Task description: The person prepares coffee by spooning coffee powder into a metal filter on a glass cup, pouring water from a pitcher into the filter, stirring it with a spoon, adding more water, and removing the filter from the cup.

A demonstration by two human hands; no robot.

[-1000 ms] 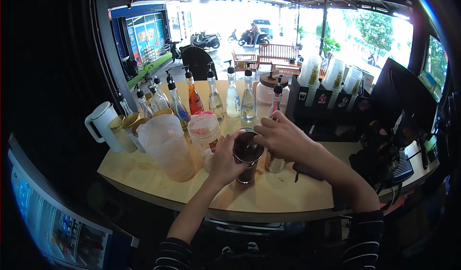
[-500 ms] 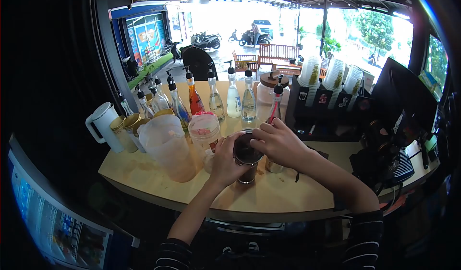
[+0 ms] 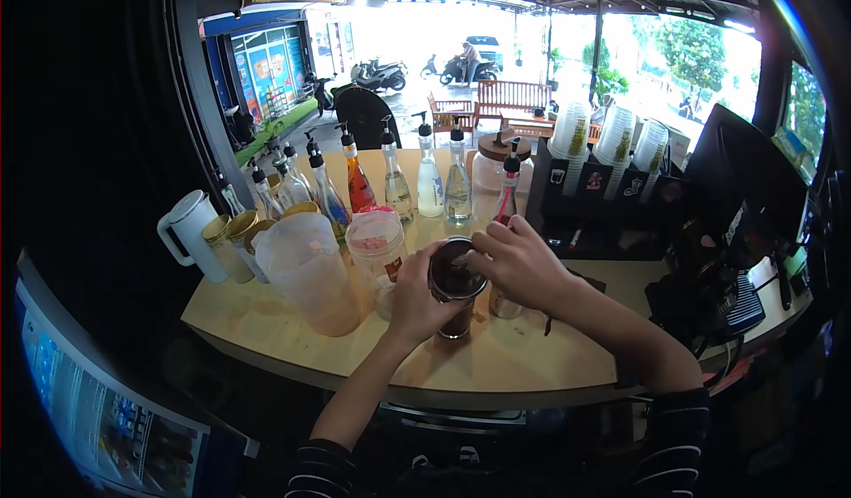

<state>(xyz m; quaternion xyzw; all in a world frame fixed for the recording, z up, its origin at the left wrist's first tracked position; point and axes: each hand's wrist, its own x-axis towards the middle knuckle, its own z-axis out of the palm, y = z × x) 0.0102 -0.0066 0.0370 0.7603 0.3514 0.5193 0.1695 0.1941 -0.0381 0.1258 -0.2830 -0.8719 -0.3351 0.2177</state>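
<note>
My left hand is wrapped around the side of a clear glass standing on the counter. Dark brown liquid fills much of it. Over the glass's right rim, my right hand is closed in a pinch. A small pale glint shows below its fingertips, inside the glass, but what they hold is too small to make out. Just left of my left hand stands a clear jar with pink material at its top. Partly hidden behind my right wrist is another small glass container.
A large translucent pitcher and a white jug stand on the left. Several pump bottles line the back, beside a wooden-lidded jar. Stacked plastic cups sit in a black holder at right, near a dark monitor.
My right hand has shifted slightly left and down over the glass, and a pale glint now shows below its fingers. My left hand keeps its hold on the glass.
</note>
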